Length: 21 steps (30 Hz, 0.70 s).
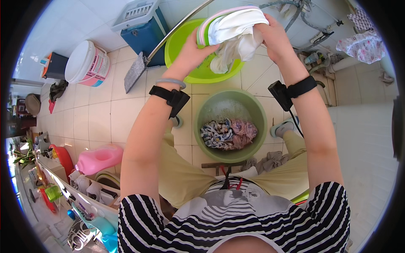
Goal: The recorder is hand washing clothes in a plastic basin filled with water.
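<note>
My left hand (196, 52) and my right hand (274, 39) are both raised and hold a white garment (239, 27) between them. Its edge shows pink, green and white bands, and a crumpled off-white part (232, 52) hangs from the middle. Beneath the garment stands a bright lime-green basin (177, 52), partly hidden by it. Nearer to me, between my feet, is a dull green basin (199, 126) with a little cloudy water. Crumpled wet cloths lie in it: a dark floral one (216, 134) on the left and a pinkish one (245, 131) on the right.
A blue mop bucket (142, 38), a flat mop (134, 72) and a white pail (80, 63) stand at the far left. A pink jug (99, 158) lies left. Grey cloth (272, 163) rests by my right leg. Hoses (295, 15) run along the far right wall.
</note>
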{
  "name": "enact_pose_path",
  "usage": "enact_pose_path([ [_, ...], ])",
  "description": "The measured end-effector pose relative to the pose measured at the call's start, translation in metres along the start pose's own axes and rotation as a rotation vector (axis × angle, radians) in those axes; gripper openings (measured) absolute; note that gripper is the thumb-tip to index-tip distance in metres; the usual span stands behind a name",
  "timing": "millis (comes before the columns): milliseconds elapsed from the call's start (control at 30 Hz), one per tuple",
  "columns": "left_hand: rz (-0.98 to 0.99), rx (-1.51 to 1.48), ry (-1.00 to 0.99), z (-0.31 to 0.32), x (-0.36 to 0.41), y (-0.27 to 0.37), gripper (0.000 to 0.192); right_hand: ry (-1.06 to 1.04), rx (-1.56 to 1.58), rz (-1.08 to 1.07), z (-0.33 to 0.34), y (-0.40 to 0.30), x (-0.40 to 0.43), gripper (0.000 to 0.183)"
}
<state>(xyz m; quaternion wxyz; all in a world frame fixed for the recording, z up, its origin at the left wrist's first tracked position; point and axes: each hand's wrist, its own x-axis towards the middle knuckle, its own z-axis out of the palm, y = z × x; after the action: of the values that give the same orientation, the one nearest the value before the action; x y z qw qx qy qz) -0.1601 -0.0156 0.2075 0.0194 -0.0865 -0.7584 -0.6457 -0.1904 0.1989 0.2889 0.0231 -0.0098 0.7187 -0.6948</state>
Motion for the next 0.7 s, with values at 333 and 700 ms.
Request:
enact_pose_path([
  [333,-0.101,0.170,-0.167,0.015,-0.059,0.059,0.059,-0.183,0.054,0.037,-0.052,-0.015,-0.077,0.036],
  [700,-0.665,0.184,-0.313,0.085,-0.163,-0.162,0.047,-0.298,-0.266,0.351,-0.065,0.242,-0.127,0.063],
])
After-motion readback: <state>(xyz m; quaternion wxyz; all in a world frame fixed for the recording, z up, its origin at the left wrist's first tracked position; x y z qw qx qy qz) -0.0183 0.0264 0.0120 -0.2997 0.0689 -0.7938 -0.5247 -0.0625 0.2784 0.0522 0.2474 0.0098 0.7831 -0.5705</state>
